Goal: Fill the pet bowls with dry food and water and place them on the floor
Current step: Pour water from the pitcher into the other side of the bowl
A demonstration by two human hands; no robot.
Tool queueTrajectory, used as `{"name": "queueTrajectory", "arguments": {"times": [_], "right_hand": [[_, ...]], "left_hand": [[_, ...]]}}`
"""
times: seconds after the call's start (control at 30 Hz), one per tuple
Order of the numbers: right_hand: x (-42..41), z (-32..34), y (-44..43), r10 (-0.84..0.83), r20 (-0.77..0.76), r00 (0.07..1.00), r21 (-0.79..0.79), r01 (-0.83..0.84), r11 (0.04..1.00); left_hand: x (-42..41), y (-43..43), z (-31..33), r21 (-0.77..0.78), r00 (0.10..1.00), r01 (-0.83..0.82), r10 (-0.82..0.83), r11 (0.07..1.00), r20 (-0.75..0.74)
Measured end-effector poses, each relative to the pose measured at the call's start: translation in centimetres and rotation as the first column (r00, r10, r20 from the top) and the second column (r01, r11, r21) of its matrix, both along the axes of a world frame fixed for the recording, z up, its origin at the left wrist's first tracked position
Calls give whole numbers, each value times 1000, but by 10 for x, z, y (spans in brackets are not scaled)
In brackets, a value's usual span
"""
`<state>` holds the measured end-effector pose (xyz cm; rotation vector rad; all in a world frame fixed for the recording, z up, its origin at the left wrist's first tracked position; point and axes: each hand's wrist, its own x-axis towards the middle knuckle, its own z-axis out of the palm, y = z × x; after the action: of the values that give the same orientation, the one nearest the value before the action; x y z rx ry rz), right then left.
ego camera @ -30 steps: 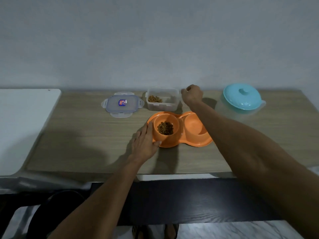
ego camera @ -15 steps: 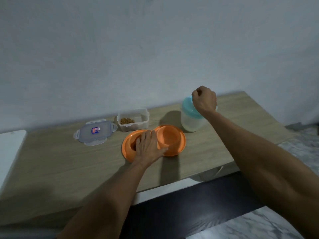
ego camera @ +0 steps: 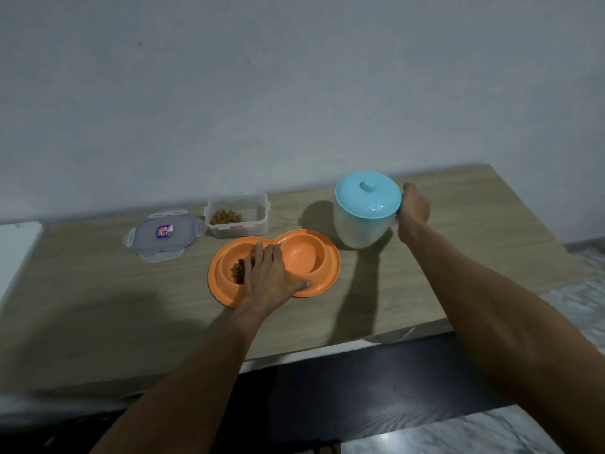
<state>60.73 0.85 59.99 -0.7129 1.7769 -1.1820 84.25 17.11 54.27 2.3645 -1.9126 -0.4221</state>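
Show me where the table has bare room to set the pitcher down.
Free: the wood right of the pitcher out to the table edge, and the front-left stretch before the clear lid. Crowded: the middle, with food container, orange double bowl and left hand.

Double pet bowl (ego camera: 304, 257) on the table (ego camera: 98, 290) — both hands engaged

Left hand (ego camera: 268, 280) lies flat across the bowl, kibble (ego camera: 237, 270) beneath; right hand (ego camera: 413, 208) grips the lidded pitcher (ego camera: 363, 214) from its right side.

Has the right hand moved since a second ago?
Yes. The right hand was beside the clear food container; now it is further right, gripping the handle side of the blue-lidded pitcher.
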Motion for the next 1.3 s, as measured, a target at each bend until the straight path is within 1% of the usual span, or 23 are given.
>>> {"name": "queueTrajectory", "arguments": {"times": [0.1,0.17,0.27,0.37,0.43,0.53,0.67,1.0,1.3], "right_hand": [[0,-1,0,-3,-5,1000,13,3,1000],[5,6,0,26,-45,999,5,-26,1000],[15,24,1,104,-144,984,-47,-111,993],[24,40,0,177,-266,947,-93,-208,974],[30,48,1,214,-338,917,-120,-267,956],[39,56,4,267,-488,831,-122,-367,922],[48,61,10,268,-613,743,-130,-430,893],[66,60,21,291,-730,619,-122,-536,835],[69,59,23,286,-779,558,-115,-575,810]], "left_hand": [[0,-1,1,9,1000,-9,9,1000,-16],[-1,-1,3,12,999,-12,13,1000,-33],[-1,-1,4,14,999,-14,14,1000,-49],[-2,-1,5,19,998,-16,17,1000,-52],[-2,-1,5,19,998,-19,20,1000,-55],[-1,1,4,17,998,-23,24,1000,-60],[-2,1,3,16,998,-19,20,1000,-58],[-3,1,5,17,997,-33,35,999,-68],[-3,1,6,14,996,-34,35,999,-85]]}}
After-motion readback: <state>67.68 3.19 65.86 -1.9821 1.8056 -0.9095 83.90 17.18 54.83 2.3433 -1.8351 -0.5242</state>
